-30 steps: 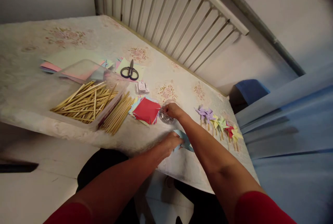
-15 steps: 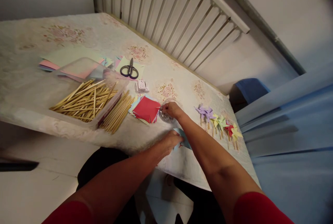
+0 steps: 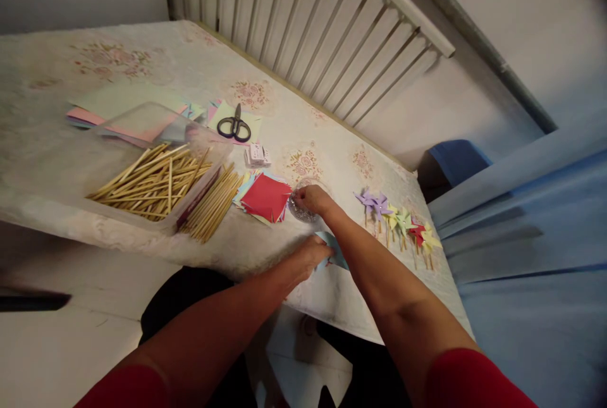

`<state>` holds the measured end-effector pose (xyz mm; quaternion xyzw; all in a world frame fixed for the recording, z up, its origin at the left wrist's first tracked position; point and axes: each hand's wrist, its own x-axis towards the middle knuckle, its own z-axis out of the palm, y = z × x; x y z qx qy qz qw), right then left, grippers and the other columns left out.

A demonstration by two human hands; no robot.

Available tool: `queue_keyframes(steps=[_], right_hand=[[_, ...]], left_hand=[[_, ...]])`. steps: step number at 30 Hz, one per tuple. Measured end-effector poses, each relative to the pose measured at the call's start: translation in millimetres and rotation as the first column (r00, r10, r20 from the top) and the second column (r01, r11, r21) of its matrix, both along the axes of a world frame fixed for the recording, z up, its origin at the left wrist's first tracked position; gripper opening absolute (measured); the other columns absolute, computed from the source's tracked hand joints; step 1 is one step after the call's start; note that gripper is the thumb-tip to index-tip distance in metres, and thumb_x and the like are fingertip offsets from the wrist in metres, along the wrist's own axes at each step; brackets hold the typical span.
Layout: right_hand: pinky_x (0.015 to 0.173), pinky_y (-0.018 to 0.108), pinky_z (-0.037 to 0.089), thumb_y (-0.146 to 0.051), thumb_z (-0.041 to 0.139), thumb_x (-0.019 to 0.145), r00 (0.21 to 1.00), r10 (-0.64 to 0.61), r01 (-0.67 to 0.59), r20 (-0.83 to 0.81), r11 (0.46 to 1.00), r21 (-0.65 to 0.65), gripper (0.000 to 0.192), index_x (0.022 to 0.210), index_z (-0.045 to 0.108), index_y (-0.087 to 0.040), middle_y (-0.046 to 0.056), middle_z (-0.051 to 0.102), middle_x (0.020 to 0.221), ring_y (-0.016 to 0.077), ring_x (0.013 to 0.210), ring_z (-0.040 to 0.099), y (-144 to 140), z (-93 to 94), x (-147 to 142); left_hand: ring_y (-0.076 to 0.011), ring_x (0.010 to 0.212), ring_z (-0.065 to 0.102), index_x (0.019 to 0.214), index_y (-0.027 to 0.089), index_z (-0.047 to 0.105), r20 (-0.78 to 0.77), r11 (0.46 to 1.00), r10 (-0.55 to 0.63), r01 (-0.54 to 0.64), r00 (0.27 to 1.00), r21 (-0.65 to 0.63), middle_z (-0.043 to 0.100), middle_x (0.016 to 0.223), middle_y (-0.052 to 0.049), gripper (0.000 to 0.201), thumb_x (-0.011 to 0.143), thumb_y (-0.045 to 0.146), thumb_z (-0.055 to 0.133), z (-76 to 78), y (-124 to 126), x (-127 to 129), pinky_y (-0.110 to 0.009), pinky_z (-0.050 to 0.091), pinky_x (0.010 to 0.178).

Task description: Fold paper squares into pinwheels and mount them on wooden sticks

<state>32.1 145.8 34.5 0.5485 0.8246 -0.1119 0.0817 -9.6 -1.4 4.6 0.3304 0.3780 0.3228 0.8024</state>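
Note:
My left hand (image 3: 313,252) is closed on a light blue sheet of paper (image 3: 339,255) near the table's front edge; part of the paper is hidden behind my right forearm. Just beyond it, my right hand (image 3: 313,198) dips its bunched fingertips into a round clear dish (image 3: 303,212) of small shiny pieces. Whatever those fingertips pinch is too small to make out. Beside the dish, to the left, lies a stack of cut paper squares with a red square (image 3: 267,197) on top, slit at its corners.
On the left are a plastic box of wooden sticks (image 3: 152,183), a row of loose sticks (image 3: 211,205), coloured paper sheets (image 3: 128,101), scissors (image 3: 234,126) and a small white box (image 3: 257,154). Several paper pinwheels (image 3: 403,221) lie at right. A radiator (image 3: 303,22) stands behind the table.
My right hand stays at the dish with its fingers bunched, and my left hand keeps hold of the blue paper. The view has shifted very slightly.

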Motion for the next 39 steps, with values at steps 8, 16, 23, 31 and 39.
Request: queue_keyframes(steps=[8,16,23,31,39], right_hand=[[0.058,0.023,0.032,-0.022,0.059,0.083,0.984,0.015,-0.022,0.18,0.999,0.032,0.02,0.087,0.078,-0.018,0.006,0.075,0.085,0.0146,0.073,0.063,5.3,-1.3,-7.1],[0.058,0.024,0.031,-0.02,0.057,0.086,0.992,0.01,-0.016,0.125,0.999,0.051,0.021,0.081,0.077,-0.014,0.009,0.074,0.08,0.0151,0.07,0.061,1.5,-1.2,-9.9],[0.056,0.025,0.028,-0.023,0.055,0.087,0.999,0.024,-0.025,0.032,0.999,0.041,0.024,0.072,0.073,-0.016,0.004,0.068,0.068,0.0118,0.06,0.051,2.2,-2.0,-5.9],[0.056,0.022,0.029,-0.017,0.057,0.076,0.975,-0.138,0.128,-0.176,0.989,-0.069,0.014,0.063,0.064,-0.017,-0.004,0.053,0.056,0.0098,0.057,0.044,-1.8,15.5,1.7],[0.054,0.022,0.034,-0.031,0.056,0.07,0.788,-0.216,0.233,-0.577,0.972,-0.046,0.014,0.066,0.059,-0.018,-0.005,0.048,0.056,0.0098,0.054,0.043,-43.9,61.9,49.1]], left_hand=[[-0.0102,0.051,0.042,0.062,0.019,0.054,0.006,0.999,0.039,-0.039,0.999,-0.031,0.049,0.052,0.002,0.013,0.069,0.015,0.065,4.5,0.0,0.9,-0.026,0.03,0.049],[-0.0105,0.048,0.041,0.057,0.017,0.053,-0.048,0.998,0.034,-0.036,0.998,-0.043,0.048,0.049,0.001,0.013,0.065,0.009,0.061,1.7,0.6,2.7,-0.028,0.027,0.049],[-0.0097,0.046,0.041,0.057,0.017,0.053,-0.035,0.998,0.038,-0.04,0.999,-0.045,0.049,0.049,0.002,0.017,0.066,0.002,0.052,7.1,0.5,-0.1,-0.027,0.027,0.05],[-0.0082,0.047,0.042,0.063,0.016,0.055,-0.022,0.999,0.01,-0.011,1.0,-0.031,0.05,0.052,0.004,0.015,0.069,0.003,0.053,10.4,0.5,-2.4,-0.023,0.029,0.049],[-0.0081,0.051,0.043,0.068,0.015,0.054,-0.071,1.0,0.018,-0.017,0.997,0.014,0.049,0.055,0.004,0.01,0.072,0.006,0.056,7.5,2.0,-5.5,-0.021,0.029,0.05]])
